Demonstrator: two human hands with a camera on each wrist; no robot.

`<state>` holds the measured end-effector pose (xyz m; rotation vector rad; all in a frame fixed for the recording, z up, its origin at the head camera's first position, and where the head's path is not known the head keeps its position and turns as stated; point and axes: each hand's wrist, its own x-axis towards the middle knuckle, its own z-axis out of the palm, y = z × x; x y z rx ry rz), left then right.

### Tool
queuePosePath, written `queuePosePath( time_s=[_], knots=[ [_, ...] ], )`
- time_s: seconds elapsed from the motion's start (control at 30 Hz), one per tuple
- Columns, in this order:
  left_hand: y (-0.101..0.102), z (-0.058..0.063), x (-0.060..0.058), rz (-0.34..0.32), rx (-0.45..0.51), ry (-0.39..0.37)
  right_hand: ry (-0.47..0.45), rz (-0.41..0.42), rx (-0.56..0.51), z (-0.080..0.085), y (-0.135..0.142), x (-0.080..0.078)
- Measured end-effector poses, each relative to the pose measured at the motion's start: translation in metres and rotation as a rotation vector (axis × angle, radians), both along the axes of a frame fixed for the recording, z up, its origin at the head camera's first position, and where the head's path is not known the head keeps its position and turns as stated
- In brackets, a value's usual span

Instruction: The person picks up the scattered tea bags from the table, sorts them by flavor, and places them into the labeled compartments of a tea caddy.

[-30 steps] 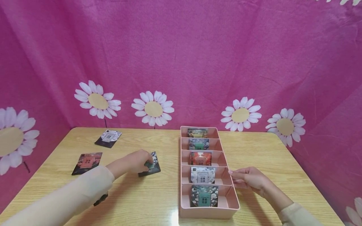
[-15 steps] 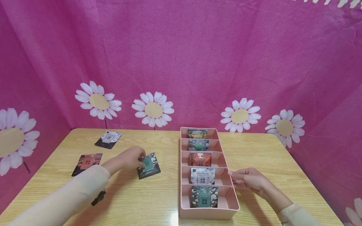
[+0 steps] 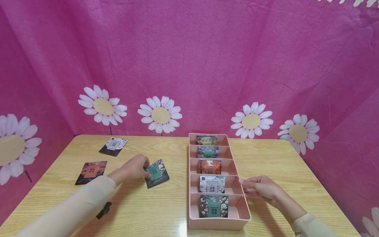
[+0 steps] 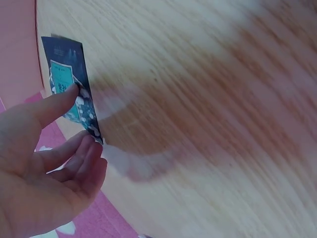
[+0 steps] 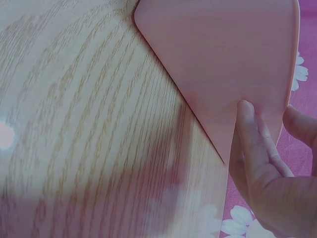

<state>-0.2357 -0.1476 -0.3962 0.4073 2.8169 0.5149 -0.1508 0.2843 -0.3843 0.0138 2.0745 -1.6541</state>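
My left hand (image 3: pixel 134 169) pinches the left edge of a dark tea sachet (image 3: pixel 158 174) with a green label and white flowers. In the left wrist view, the thumb lies on the front of this sachet (image 4: pixel 62 62) and the fingers are at its edge. On the right, a long pink divided box (image 3: pixel 217 223) holds upright tea sachets, one pattern showing per compartment. My right hand (image 3: pixel 262 187) rests against the box's right side. In the right wrist view, nearly straight fingers touch the outer wall (image 5: pixel 213 54), with the thumb at the rim.
A white-and-black sachet (image 3: pixel 113 145) lies at the back left of the wooden table (image 3: pixel 154 217), and a red-and-black sachet (image 3: pixel 91 171) nearer. Another dark sachet (image 3: pixel 104 210) is mostly hidden under my left sleeve. A pink flowered cloth (image 3: pixel 189 65) hangs behind.
My left hand has drawn back left from over the green-labelled sachet to its left edge, uncovering the label. The sachet has turned slightly. The right hand and the box stay put.
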Motion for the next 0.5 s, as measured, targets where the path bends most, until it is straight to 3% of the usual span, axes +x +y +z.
queuePosePath(
  time_s=[0.23,0.5],
  knots=[
    [0.0027,-0.0027,0.0012,0.033,0.013,0.003,-0.002,0.003,-0.007,0.0012,-0.0011,0.0009],
    [0.0045,-0.0039,0.0025,0.011,0.016,0.024,-0.014,-0.015,-0.008,0.0025,-0.0019,0.0017]
  ],
)
